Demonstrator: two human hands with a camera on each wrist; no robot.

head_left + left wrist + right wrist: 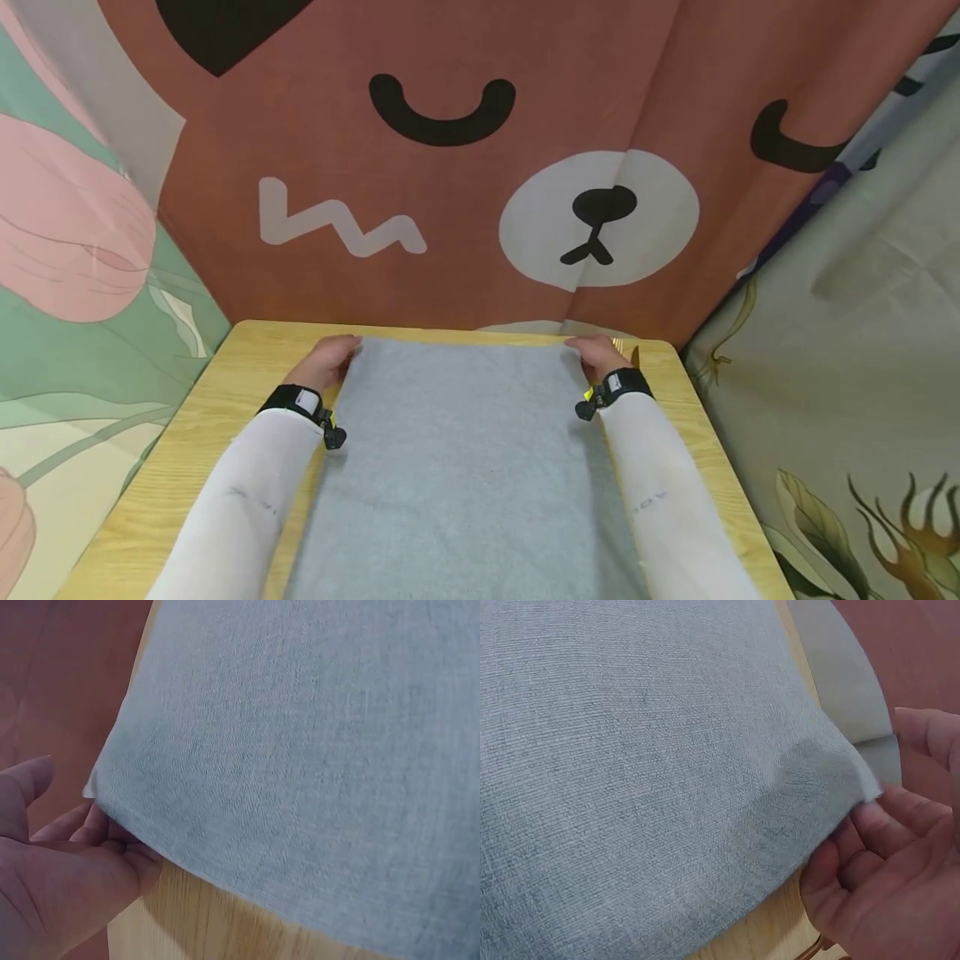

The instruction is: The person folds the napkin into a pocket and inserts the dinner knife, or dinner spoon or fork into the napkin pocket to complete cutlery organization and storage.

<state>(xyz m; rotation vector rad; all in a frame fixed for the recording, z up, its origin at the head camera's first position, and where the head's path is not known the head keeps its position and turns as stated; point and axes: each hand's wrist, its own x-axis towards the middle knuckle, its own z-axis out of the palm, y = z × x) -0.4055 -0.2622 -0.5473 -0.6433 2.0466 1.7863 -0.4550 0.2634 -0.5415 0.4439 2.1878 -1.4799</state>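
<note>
A grey-blue cloth (480, 450) lies spread over the wooden table (172, 467), its far edge close to the table's back edge. At its far left corner is my left hand (330, 360). The left wrist view shows that hand (67, 877) with its fingers beneath the cloth's corner and the thumb raised away. My right hand (598, 357) is at the far right corner. In the right wrist view its bent fingers (877, 825) touch the corner from below, while the thumb stands apart. The cloth hides some fingertips in both wrist views.
Beyond my right hand, gold fork-like tines (618, 343) and a thin brown piece (635, 357) show near the table's back right corner. A brown printed curtain (465, 283) hangs right behind the table. Another patterned fabric (840, 375) hangs on the right.
</note>
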